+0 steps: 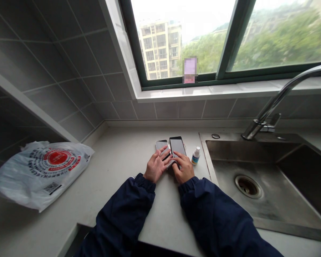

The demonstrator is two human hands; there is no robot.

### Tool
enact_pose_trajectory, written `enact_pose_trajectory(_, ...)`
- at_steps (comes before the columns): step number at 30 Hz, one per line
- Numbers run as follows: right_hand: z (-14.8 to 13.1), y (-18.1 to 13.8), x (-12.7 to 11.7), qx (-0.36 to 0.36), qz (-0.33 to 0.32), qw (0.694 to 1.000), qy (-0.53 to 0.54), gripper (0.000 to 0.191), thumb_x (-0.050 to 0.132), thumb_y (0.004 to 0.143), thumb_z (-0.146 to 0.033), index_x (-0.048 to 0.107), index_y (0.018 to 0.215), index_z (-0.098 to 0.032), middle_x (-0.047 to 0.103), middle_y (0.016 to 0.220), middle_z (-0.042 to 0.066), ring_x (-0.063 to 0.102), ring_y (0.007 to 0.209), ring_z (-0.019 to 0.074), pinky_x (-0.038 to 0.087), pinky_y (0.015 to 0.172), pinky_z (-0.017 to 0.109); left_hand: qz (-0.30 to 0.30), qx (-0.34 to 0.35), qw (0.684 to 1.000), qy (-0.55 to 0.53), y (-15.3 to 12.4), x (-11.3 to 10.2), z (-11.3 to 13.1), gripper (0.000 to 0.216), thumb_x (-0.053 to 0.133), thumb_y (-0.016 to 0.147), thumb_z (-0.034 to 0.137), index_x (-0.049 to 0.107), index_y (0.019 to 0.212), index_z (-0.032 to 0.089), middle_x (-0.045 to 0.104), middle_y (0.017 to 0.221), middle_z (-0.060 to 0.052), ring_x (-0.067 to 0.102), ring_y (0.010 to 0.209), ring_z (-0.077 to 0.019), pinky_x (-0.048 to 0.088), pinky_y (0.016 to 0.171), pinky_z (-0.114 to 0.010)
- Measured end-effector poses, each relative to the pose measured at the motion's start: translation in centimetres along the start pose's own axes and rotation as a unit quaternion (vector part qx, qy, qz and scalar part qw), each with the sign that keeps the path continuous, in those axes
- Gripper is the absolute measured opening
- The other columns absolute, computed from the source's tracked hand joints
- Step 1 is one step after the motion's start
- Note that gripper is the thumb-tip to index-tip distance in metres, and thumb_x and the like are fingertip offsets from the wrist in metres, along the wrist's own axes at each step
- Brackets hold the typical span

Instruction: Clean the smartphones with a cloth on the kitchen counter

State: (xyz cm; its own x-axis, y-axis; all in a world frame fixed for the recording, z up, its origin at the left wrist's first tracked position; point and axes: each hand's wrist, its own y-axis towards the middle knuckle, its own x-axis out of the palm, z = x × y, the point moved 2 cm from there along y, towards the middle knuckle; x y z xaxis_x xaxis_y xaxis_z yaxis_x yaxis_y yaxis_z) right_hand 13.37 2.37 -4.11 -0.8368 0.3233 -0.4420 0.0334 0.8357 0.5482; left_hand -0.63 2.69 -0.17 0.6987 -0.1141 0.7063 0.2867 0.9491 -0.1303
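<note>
Right hand (184, 168), black-rimmed phone (177, 145) beneath its fingers

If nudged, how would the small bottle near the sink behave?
The upright bottle beside the right hand would probably tip easily, being taller than wide. Its rounded body might then roll. Such small size suggests little weight.

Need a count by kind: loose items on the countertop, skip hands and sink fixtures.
Phone-like devices: 2
Small bottle: 1
Plastic bag: 1
Total: 4
</note>
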Motion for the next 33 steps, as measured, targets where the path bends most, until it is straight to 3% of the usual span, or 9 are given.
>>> enact_pose_trajectory(8, -0.4, 0.4, -0.1, -0.003, 0.007, 0.998, 0.064, 0.026, 0.051, 0.083, -0.019, 0.075, 0.094, -0.022, 0.074, 0.112, 0.006, 0.065, 0.108, 0.0229, 0.05, 0.099, 0.039, -0.007, -0.005, 1.0, 0.013, -0.1, 0.3, -0.3, 0.05, 0.049, 0.093, 0.047, 0.055, 0.133, 0.017, 0.057, 0.138, -0.014, 0.051, 0.132, -0.0256, 0.04, 0.111, -0.037)
enact_pose_trajectory(12, -0.3, 0.7, 0.0, 0.001, 0.001, 0.997, 0.083, 0.026, 0.05, 0.083, -0.019, 0.074, 0.094, -0.021, 0.075, 0.104, 0.006, 0.068, 0.103, 0.0214, 0.052, 0.095, 0.034, -0.009, -0.007, 1.0, 0.02, -0.1, 0.1, -0.3, 0.05, 0.047, 0.094, 0.048, 0.054, 0.134, 0.017, 0.055, 0.14, -0.014, 0.055, 0.125, -0.0255, 0.052, 0.09, -0.03)
enact_pose_trajectory(16, -0.1, 1.0, 0.1, 0.007, 0.006, 0.997, 0.077, 0.024, 0.051, 0.083, -0.019, 0.073, 0.094, -0.02, 0.075, 0.097, 0.006, 0.069, 0.092, 0.0218, 0.055, 0.085, 0.033, -0.01, -0.006, 1.0, 0.024, -0.1, 0.0, -0.2, 0.052, 0.049, 0.093, 0.048, 0.053, 0.136, 0.018, 0.053, 0.142, -0.014, 0.057, 0.119, -0.0256, 0.052, 0.069, -0.025)
enact_pose_trajectory(20, -0.1, 1.0, 0.1, -0.013, 0.022, 0.998, 0.061, 0.022, 0.051, 0.084, -0.02, 0.072, 0.093, -0.018, 0.073, 0.09, 0.007, 0.067, 0.084, 0.0228, 0.055, 0.079, 0.035, -0.004, 0.004, 1.0, 0.019, 0.0, 0.0, -0.1, 0.051, 0.05, 0.093, 0.045, 0.053, 0.134, 0.015, 0.054, 0.14, -0.015, 0.056, 0.12, -0.0259, 0.052, 0.073, -0.026)
enact_pose_trajectory(25, -0.7, 0.9, -0.2, -0.052, 0.054, 0.996, 0.054, 0.023, 0.048, 0.089, -0.02, 0.07, 0.097, -0.018, 0.072, 0.093, 0.009, 0.065, 0.089, 0.0234, 0.054, 0.082, 0.037, 0.021, 0.023, 1.0, -0.003, 0.2, -0.1, 0.1, 0.045, 0.047, 0.095, 0.04, 0.053, 0.13, 0.013, 0.057, 0.134, -0.018, 0.059, 0.118, -0.0259, 0.052, 0.087, -0.03)
enact_pose_trajectory(30, -1.2, 0.6, -0.5, -0.081, 0.065, 0.993, 0.058, 0.023, 0.049, 0.088, -0.017, 0.069, 0.1, -0.018, 0.072, 0.096, 0.009, 0.065, 0.091, 0.023, 0.054, 0.083, 0.037, -0.012, -0.065, 0.996, -0.053, 0.0, 0.1, -0.1, 0.06, 0.046, 0.094, 0.046, 0.038, 0.143, 0.013, 0.061, 0.124, -0.018, 0.066, 0.088, -0.0204, 0.053, 0.077, -0.032)
enact_pose_trajectory(33, -1.5, 0.5, -0.6, -0.091, 0.068, 0.992, 0.061, 0.022, 0.05, 0.088, -0.016, 0.069, 0.1, -0.019, 0.072, 0.095, 0.008, 0.065, 0.091, 0.0231, 0.055, 0.082, 0.037, -0.014, -0.095, 0.992, -0.082, 0.1, 0.1, -0.2, 0.064, 0.045, 0.095, 0.045, 0.029, 0.147, 0.011, 0.062, 0.119, -0.018, 0.067, 0.084, -0.0207, 0.054, 0.075, -0.034)
